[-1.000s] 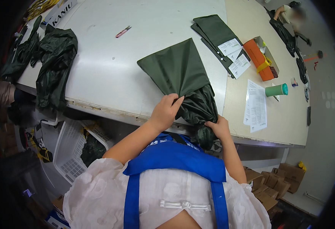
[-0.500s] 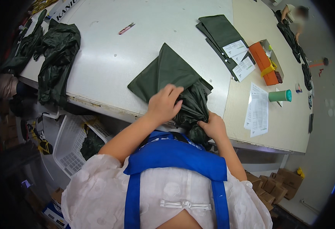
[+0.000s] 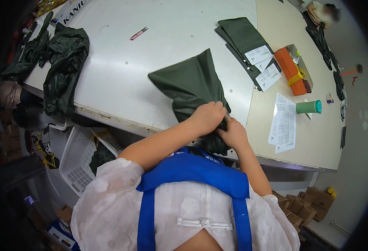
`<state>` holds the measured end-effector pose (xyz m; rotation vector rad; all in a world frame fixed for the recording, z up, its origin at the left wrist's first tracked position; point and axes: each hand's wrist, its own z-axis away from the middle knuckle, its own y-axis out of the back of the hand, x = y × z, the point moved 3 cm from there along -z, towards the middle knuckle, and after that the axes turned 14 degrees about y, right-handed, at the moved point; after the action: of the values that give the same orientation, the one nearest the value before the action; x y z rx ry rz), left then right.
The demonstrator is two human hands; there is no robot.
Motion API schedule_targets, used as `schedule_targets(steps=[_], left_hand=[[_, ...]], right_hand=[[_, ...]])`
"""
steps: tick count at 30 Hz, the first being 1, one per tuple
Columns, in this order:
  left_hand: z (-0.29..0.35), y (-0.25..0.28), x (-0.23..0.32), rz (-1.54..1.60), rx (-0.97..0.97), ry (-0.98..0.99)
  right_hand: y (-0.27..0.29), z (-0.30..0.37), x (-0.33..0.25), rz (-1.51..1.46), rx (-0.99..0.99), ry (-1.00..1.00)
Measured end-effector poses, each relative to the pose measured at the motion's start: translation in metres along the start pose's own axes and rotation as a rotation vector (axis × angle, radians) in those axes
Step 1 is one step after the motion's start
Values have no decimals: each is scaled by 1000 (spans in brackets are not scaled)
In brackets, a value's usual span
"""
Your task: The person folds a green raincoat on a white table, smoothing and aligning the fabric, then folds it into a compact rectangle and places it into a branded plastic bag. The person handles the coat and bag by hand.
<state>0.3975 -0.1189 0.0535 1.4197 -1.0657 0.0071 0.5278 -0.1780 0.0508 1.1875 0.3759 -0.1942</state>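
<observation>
A dark green piece of thin, shiny fabric (image 3: pixel 192 79) lies partly on the table in front of me, one end spread into a flat, pointed shape. Its near end is bunched up and hangs past the table's edge toward my blue apron (image 3: pixel 192 172). My left hand (image 3: pixel 210 117) is closed on the gathered part, fingers curled over it. Right beside it, my right hand (image 3: pixel 234 133) grips the bunched fabric from the right side. The fingertips of both hands are partly hidden in the folds.
Pink-handled thread snips (image 3: pixel 139 33) lie beyond the fabric. Folded green pieces (image 3: pixel 243 35) with paper slips, an orange box (image 3: pixel 290 71), a green cup (image 3: pixel 308 107) and printed sheets (image 3: pixel 282 123) sit at right. More green fabric (image 3: pixel 64 62) drapes at left above a white basket (image 3: pixel 81 163). Another person (image 3: pixel 318 16) is far right.
My left hand has moved right and down, closing on the fabric next to my right hand. The fabric's spread end has swung and its point shifted to the right.
</observation>
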Motion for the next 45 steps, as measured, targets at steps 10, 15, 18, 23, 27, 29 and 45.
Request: schedule_targets(steps=[10, 15, 18, 23, 27, 29, 45], left_hand=[[96, -18, -67, 688, 110, 686], [69, -22, -67, 683, 205, 479], [63, -23, -68, 665, 294, 473], [55, -7, -48, 515, 337, 315], [66, 3, -38, 388, 221, 154], [70, 11, -44, 398, 255, 100], [89, -30, -52, 701, 48, 682]], right_hand=[[-16, 3, 31, -786, 245, -219], [-21, -7, 22, -931, 241, -202], [-19, -12, 16, -938, 269, -204], [-23, -19, 15, -1167, 361, -261], [-7, -24, 12, -1444, 433, -235], [-2, -21, 12, -1592, 459, -214], [18, -44, -12, -1680, 604, -17]])
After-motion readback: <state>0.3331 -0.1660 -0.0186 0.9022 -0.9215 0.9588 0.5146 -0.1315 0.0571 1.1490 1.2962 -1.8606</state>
